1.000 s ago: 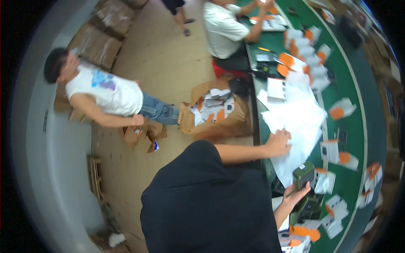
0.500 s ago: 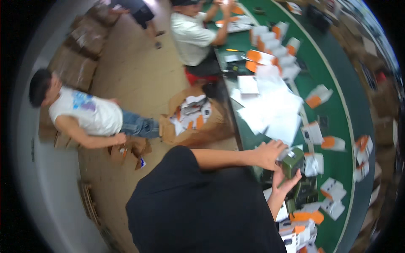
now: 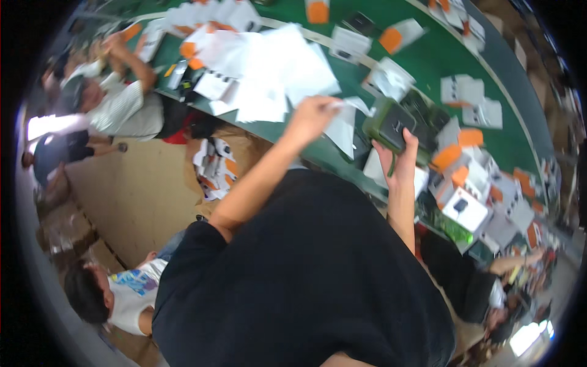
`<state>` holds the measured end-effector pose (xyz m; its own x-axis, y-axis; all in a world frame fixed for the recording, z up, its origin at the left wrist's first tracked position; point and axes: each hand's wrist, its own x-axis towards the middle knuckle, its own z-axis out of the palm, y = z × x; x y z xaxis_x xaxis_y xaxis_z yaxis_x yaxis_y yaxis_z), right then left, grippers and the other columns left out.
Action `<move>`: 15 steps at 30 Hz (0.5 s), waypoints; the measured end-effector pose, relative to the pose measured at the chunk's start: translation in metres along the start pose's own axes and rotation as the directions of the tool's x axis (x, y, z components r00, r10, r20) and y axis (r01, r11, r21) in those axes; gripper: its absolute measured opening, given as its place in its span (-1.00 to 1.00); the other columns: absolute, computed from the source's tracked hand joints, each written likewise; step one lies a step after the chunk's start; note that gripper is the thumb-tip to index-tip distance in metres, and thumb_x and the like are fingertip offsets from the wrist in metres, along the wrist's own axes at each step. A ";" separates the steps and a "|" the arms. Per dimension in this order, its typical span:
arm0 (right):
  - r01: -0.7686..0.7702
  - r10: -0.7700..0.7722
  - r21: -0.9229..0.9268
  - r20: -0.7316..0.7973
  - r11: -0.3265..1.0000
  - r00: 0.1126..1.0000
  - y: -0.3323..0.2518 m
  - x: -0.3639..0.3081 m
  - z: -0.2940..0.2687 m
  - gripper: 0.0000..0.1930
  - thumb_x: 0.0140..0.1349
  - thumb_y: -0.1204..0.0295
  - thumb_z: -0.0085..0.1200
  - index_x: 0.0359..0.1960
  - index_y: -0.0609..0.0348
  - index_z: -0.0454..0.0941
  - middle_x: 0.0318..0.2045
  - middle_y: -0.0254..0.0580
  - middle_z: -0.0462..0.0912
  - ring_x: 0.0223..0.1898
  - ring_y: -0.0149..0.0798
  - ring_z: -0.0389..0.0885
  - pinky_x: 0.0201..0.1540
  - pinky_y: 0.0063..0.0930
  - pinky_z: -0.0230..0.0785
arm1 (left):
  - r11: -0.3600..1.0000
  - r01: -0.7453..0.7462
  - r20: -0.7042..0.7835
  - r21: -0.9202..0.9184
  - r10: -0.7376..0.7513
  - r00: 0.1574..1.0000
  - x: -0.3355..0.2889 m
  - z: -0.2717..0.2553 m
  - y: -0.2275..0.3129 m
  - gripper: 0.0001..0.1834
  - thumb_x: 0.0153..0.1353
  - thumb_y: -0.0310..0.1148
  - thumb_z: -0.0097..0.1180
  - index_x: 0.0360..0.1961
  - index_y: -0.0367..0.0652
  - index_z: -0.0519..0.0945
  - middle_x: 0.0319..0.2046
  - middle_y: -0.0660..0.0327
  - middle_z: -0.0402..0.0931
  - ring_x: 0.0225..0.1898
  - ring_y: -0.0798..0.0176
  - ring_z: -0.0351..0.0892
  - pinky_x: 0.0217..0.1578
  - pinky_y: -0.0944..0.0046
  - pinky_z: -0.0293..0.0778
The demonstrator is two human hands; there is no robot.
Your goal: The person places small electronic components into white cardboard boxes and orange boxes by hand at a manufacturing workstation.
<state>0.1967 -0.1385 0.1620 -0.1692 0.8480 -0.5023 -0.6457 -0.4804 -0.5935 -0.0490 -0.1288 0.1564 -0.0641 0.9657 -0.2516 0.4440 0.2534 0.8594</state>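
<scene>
My right hand (image 3: pixel 400 158) holds up a dark green portable speaker (image 3: pixel 389 126) with a black front face, fingers and thumb round its lower end. A short green strap (image 3: pixel 392 166) hangs from it. To the left, my left hand (image 3: pixel 313 121) is closed in a pinch on a thin white sheet (image 3: pixel 353 105), which stretches towards the speaker; whether the two touch, I cannot tell. Further dark green speakers (image 3: pixel 426 113) lie on the bench just beyond my right hand. A heap of white sheets (image 3: pixel 269 70) spreads out beyond my left hand.
White and orange boxes (image 3: pixel 465 205) crowd the right of the green bench (image 3: pixel 422 58), and others (image 3: pixel 400 35) lie farther back. At left, a person (image 3: pixel 116 101) works at the bench near a big carton (image 3: pixel 244 150) of packaging. Another person (image 3: pixel 131 290) stands behind left.
My view has swung to the right. My left hand has come away from the speaker, pulling a thin white sheet leftwards. My right hand still holds the speaker, its black face now showing.
</scene>
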 end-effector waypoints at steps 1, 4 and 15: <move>0.017 -0.016 -0.012 0.044 1.000 0.999 -0.007 -0.008 0.000 -0.43 0.30 0.04 0.07 0.22 0.14 0.44 0.14 -0.16 0.59 0.15 -0.10 0.56 0.19 -0.09 0.40 | 0.934 0.073 -0.010 -0.350 -0.082 0.997 0.002 0.003 -0.010 -0.69 0.21 -0.35 0.30 -0.03 -0.19 0.73 -0.33 0.12 0.71 -0.35 0.34 0.59 -0.25 0.30 0.50; 0.057 -0.057 0.010 0.063 0.998 0.996 -0.008 -0.016 0.011 -0.37 0.26 0.04 0.07 0.25 0.20 0.39 0.17 -0.08 0.54 0.22 -0.08 0.50 0.33 -0.05 0.28 | 0.898 0.179 0.023 -0.402 -0.185 0.982 -0.003 -0.001 0.018 -0.75 0.21 -0.39 0.32 -0.16 -0.35 0.70 -0.34 0.19 0.71 -0.35 0.42 0.57 -0.28 0.34 0.49; -0.014 0.008 0.079 0.073 0.997 0.997 0.017 0.001 0.028 -0.45 0.35 0.13 0.06 0.19 0.32 0.39 0.09 0.02 0.58 0.15 -0.06 0.58 0.25 0.00 0.42 | 0.889 0.199 0.231 -0.412 -0.110 0.967 -0.015 0.018 0.015 -0.85 0.31 -0.41 0.25 -0.30 -0.32 0.65 -0.33 0.23 0.69 -0.31 0.46 0.58 -0.21 0.39 0.46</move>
<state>0.1643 -0.1393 0.1692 -0.2284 0.8582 -0.4598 -0.6998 -0.4730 -0.5353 -0.0257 -0.1402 0.1649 0.0956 0.8928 -0.4401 0.0135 0.4409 0.8974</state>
